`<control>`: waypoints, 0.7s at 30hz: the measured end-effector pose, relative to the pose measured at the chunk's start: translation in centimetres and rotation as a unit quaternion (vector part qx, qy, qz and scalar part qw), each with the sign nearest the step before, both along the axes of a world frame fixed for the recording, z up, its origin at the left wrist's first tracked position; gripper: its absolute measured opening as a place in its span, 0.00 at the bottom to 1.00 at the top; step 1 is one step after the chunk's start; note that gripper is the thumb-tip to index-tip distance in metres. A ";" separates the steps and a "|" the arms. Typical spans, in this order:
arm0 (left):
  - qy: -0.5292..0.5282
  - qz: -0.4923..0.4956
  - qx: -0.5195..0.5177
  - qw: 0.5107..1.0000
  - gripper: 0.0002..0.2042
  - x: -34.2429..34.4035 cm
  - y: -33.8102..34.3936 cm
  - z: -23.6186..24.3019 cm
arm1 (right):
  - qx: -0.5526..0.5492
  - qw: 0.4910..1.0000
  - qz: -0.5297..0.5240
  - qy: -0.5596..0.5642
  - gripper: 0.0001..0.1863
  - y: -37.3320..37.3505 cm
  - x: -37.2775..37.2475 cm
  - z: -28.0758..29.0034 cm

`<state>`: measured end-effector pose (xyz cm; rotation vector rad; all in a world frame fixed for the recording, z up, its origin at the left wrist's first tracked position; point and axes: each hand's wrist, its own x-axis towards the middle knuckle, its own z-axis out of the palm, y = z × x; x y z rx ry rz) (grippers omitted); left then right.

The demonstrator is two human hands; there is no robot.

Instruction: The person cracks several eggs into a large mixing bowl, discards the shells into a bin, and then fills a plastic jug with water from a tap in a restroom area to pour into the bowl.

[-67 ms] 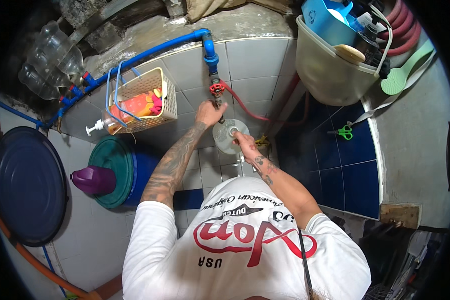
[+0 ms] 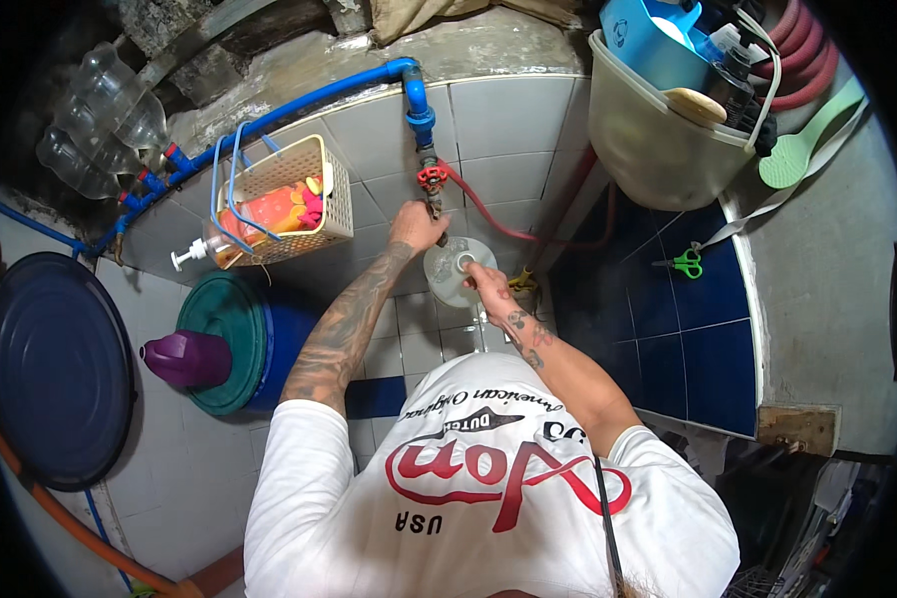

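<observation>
Translucent whitish plastic sits in the right grip (image 2: pixel 485 286): its fingers look closed on the narrow neck of a round pale container (image 2: pixel 446 286), near the centre of the frame. Touching the grey metal tap (image 2: pixel 434 206) just above it, the left grip (image 2: pixel 418 225) has bent fingers; their tips are hidden, so I cannot tell how far they close. Holding the container near the tap seems the step in hand, and the next move appears to call for a steady neck and fine control at the tap. Above that is a red valve wheel (image 2: pixel 432 177), below a blue plastic pipe (image 2: pixel 299 107) running to the upper left, past a cream lattice basket (image 2: pixel 336 194); a purple plastic bottle (image 2: pixel 187 359) rests on a round green lid (image 2: pixel 249 349) at left, and a whitish plastic bucket (image 2: pixel 658 145) fills the upper right
</observation>
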<state>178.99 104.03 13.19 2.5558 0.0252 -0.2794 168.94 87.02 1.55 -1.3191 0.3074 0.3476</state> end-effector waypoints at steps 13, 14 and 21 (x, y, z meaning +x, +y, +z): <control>-0.140 -0.179 0.103 0.968 0.20 -2.2 3.5 0.0 | -0.013 0.999 0.029 -0.009 0.25 -2.2 -2.8 -0.7; -0.173 -0.136 0.067 0.973 0.21 -3.1 4.2 -0.7 | -0.010 0.999 0.039 -0.018 0.25 -2.2 -3.4 0.1; -0.144 -0.038 -0.028 0.988 0.27 -13.3 10.2 -8.3 | -0.035 0.999 0.032 -0.001 0.25 -5.3 -7.6 3.4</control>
